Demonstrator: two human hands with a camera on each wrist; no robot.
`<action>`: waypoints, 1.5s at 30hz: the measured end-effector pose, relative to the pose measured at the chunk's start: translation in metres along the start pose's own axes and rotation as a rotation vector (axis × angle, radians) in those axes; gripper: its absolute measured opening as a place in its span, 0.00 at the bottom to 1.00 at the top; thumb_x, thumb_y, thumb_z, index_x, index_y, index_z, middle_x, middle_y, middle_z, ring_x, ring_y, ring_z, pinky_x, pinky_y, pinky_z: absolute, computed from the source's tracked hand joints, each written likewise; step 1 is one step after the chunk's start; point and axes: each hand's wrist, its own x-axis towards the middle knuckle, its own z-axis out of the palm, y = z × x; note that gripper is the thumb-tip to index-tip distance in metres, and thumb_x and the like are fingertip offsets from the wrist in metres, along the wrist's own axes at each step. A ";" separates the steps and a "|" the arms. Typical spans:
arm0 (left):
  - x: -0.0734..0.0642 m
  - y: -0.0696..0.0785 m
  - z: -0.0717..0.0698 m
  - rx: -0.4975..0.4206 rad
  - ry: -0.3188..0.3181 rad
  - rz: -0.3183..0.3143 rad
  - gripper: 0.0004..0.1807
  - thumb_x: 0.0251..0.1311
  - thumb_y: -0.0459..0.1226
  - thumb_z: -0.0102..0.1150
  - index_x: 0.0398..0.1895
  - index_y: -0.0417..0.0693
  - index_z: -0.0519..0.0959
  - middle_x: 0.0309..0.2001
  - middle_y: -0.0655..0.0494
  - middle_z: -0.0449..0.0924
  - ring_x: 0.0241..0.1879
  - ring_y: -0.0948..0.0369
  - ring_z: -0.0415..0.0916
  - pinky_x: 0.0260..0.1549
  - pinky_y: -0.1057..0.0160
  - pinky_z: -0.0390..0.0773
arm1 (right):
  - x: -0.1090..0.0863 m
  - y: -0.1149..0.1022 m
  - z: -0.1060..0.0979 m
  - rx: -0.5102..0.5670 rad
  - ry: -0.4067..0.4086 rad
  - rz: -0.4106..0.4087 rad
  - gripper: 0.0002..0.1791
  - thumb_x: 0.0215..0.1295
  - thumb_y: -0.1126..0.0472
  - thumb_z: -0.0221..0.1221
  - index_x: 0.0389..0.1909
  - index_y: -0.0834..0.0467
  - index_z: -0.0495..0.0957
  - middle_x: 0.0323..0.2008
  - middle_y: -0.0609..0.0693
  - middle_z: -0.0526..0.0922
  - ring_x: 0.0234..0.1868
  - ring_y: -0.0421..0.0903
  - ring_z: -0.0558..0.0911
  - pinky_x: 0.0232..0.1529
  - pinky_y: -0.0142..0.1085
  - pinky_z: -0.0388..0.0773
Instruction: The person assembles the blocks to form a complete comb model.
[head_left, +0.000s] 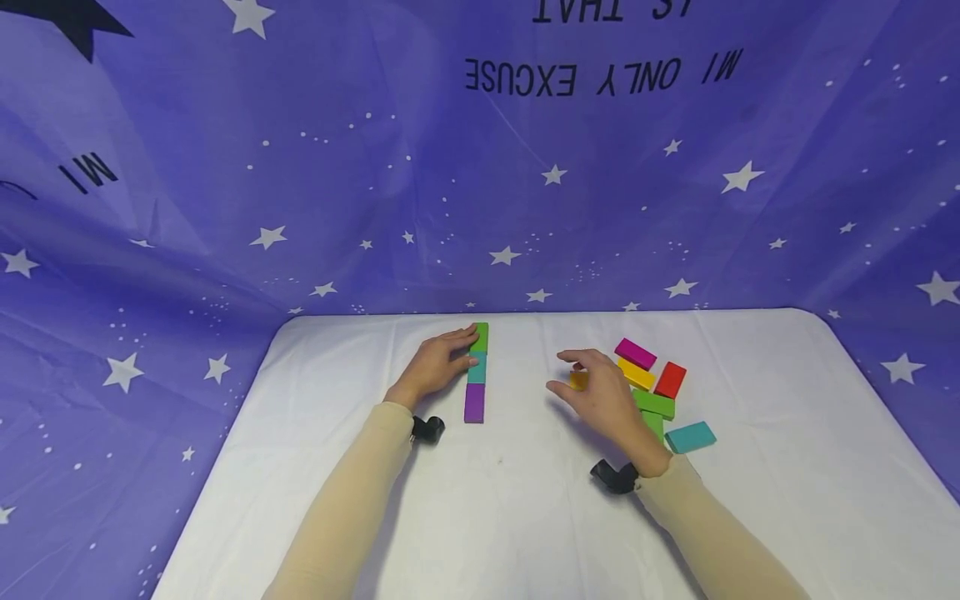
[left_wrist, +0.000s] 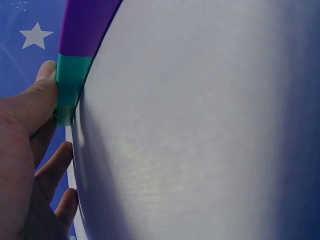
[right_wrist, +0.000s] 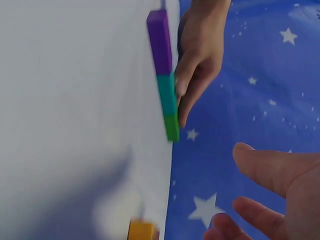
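Observation:
Green (head_left: 482, 337), teal (head_left: 477, 368) and purple (head_left: 474, 403) blocks lie end to end in a straight row on the white table. At the row's left side, my left hand (head_left: 432, 365) touches the green block with its fingertips and the teal block with its thumb. In the left wrist view the thumb (left_wrist: 46, 82) lies along the teal block's side. My right hand (head_left: 600, 396) hovers with thumb and fingers spread apart, holding nothing. An orange block (head_left: 578, 381) shows past its palm, partly hidden in the head view; its end (right_wrist: 141, 231) appears low in the right wrist view.
Right of my right hand lies a loose group: magenta (head_left: 636, 353), yellow (head_left: 636, 374), red (head_left: 671, 380) and teal (head_left: 691, 437) blocks, and two green blocks (head_left: 654, 404), one partly covered. A purple star-patterned cloth (head_left: 450, 208) hangs behind the table (head_left: 517, 517).

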 end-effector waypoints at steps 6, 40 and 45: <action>0.000 0.000 0.000 0.002 -0.004 -0.004 0.30 0.68 0.45 0.63 0.70 0.45 0.72 0.73 0.58 0.65 0.73 0.54 0.61 0.73 0.54 0.58 | -0.002 0.018 -0.009 -0.088 0.034 0.016 0.27 0.57 0.54 0.73 0.55 0.61 0.81 0.49 0.58 0.84 0.45 0.55 0.81 0.44 0.49 0.79; 0.001 -0.002 0.000 -0.006 -0.019 -0.015 0.29 0.68 0.45 0.62 0.70 0.46 0.72 0.74 0.58 0.64 0.74 0.54 0.60 0.74 0.52 0.58 | 0.003 0.032 -0.006 -0.148 -0.206 -0.050 0.20 0.61 0.67 0.67 0.55 0.61 0.83 0.51 0.57 0.85 0.53 0.57 0.79 0.57 0.53 0.78; 0.001 -0.002 0.000 -0.011 -0.019 -0.014 0.29 0.68 0.45 0.62 0.70 0.46 0.72 0.74 0.57 0.64 0.73 0.54 0.60 0.74 0.53 0.57 | 0.003 0.031 -0.007 -0.126 -0.215 -0.038 0.21 0.60 0.68 0.66 0.57 0.60 0.82 0.54 0.57 0.84 0.57 0.58 0.77 0.61 0.55 0.75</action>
